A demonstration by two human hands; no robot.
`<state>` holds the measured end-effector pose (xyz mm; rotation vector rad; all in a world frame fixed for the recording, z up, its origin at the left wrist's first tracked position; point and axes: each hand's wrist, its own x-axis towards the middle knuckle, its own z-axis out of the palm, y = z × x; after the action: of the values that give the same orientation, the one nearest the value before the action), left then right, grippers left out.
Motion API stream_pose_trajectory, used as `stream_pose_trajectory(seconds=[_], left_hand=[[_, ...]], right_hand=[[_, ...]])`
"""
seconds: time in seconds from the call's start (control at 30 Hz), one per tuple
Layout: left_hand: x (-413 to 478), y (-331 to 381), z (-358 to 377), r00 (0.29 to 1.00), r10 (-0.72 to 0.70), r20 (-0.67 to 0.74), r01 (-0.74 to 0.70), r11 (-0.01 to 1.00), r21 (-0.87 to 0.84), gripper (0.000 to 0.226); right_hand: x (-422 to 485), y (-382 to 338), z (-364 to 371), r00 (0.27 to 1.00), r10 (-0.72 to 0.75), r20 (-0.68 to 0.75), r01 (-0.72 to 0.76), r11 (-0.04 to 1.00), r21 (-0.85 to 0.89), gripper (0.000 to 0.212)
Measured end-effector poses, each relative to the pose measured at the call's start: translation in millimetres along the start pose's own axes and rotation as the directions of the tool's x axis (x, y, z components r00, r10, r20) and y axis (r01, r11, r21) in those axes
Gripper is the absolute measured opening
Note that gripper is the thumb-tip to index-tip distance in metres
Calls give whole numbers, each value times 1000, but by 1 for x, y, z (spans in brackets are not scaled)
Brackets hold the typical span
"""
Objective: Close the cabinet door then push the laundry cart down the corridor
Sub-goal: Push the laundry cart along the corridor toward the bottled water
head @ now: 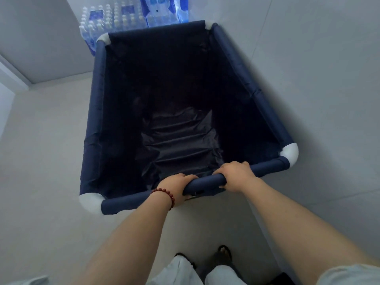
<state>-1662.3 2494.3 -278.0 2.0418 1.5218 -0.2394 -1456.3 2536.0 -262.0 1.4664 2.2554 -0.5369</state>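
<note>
Both my hands clamped on near rail of laundry cart (pixel 98 112): left hand (pixel 177 187) left of centre, right hand (pixel 235 175) right of centre, fingers wrapped over padded tube. Spacing either side of midline, judged for straight steering. Cart directly ahead of me, right side close along wall (pixel 318 79). Navy liner holds nothing visible; bottom fabric creased. Bottled water packs (pixel 115 19) stacked beyond far rail, likely obstruction. Cabinet door not in view.
</note>
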Motion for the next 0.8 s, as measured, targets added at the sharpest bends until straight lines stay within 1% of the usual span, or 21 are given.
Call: stream_pose_trajectory(seconds=[0.1, 0.17, 0.37, 0.47, 0.63, 0.8], left_hand=[[4, 1, -1, 1000, -17, -12, 17, 1000, 4, 55], [7, 1, -2, 999, -26, -20, 26, 1000, 14, 51], [15, 7, -7, 995, -72, -72, 75, 997, 37, 41], [25, 23, -11, 992, -93, -87, 96, 995, 27, 38], [45, 48, -18, 985, -119, -128, 124, 992, 34, 37], [55, 55, -15, 980, -154, -125, 160, 986, 39, 38]], right_hand=[[2, 1, -4, 1000, -4, -2, 4, 1000, -4, 44], [5, 3, -5, 1000, -11, -1, 11, 1000, -7, 48], [14, 20, -6, 997, -69, -46, 68, 998, -18, 45], [17, 40, -12, 997, -78, -22, 77, 996, -33, 48], [21, 75, -27, 995, -99, -17, 98, 995, -31, 44], [28, 86, -27, 992, -130, 0, 129, 991, -40, 46]])
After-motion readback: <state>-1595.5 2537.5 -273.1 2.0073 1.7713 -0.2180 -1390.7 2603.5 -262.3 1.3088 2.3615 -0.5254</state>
